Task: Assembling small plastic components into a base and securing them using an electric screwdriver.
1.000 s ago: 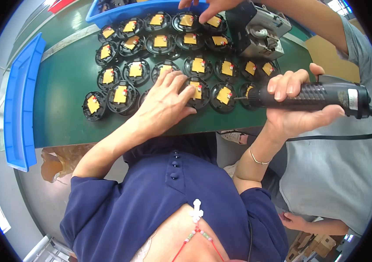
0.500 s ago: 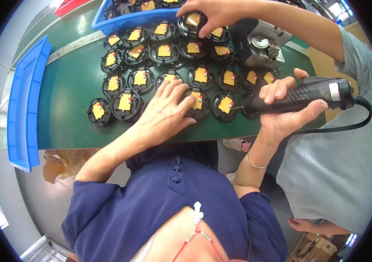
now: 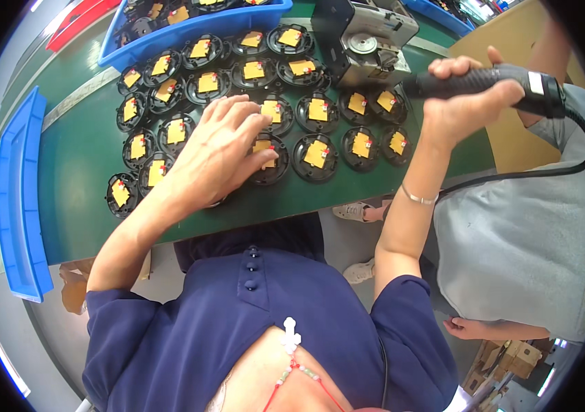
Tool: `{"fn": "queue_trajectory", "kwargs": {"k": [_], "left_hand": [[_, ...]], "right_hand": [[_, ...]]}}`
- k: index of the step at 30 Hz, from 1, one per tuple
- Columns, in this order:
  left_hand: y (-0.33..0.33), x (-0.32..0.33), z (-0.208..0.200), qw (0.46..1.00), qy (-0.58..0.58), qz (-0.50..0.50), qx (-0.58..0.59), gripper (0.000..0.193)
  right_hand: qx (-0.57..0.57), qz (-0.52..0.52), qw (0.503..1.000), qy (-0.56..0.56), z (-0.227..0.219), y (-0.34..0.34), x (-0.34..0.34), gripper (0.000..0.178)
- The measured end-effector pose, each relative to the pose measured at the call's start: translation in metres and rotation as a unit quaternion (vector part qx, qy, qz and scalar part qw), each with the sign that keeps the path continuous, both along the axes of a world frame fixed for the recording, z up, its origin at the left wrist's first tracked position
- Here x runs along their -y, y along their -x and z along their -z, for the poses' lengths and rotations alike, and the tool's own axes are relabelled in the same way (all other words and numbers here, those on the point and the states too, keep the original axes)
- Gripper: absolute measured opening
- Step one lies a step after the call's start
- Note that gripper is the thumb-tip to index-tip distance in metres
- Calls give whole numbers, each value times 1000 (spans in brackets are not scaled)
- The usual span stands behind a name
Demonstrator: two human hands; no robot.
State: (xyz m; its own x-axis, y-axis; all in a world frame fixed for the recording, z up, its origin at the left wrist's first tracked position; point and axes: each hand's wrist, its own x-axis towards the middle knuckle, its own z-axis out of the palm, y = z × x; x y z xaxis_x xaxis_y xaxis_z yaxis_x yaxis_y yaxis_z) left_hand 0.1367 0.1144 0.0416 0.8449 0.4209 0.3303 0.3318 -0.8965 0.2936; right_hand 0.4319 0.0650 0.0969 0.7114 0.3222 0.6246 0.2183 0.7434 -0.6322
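Observation:
My right hand (image 3: 467, 106) is wrapped round a black electric screwdriver (image 3: 474, 82), held level above the right side of the bench with its front end pointing left. Its bit cannot be made out against the machine behind. Palm down, my left hand (image 3: 213, 154) lies over the near rows of round black plastic housings (image 3: 315, 156), fingers stretched out. Each housing in view carries a yellow plate with a small red and white part. Beside my left thumb is a partly covered housing (image 3: 272, 172); my hand and forearm hide others.
A blue bin (image 3: 237, 17) of more housings stands at the back, near a red bin (image 3: 76, 24). A long blue tray (image 3: 21, 206) lines the green bench's (image 3: 79, 206) left end. A metal machine (image 3: 375, 34) stands back right. A co-worker in grey (image 3: 512, 213) is close on my right.
My right hand has lifted the screwdriver up and away from a near-row housing. The co-worker's hand has let go of a housing in the back row and withdrawn right. The view has shifted.

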Motion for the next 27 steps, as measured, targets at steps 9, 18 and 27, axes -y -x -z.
{"fn": "queue_trajectory", "kwargs": {"k": [9, 18, 27], "left_hand": [[-23, -20, 4, 1000, 4, 15, -13, 35], [-51, -34, 12, 999, -1, 29, -28, 22], [-63, -41, 22, 997, -20, 38, -66, 23]], "right_hand": [[69, 26, 997, 25, 8, -26, -54, 57], [0, -61, 995, 84, 14, 4, -31, 55], [-45, -177, 980, 85, 54, 47, -31, 62]]}}
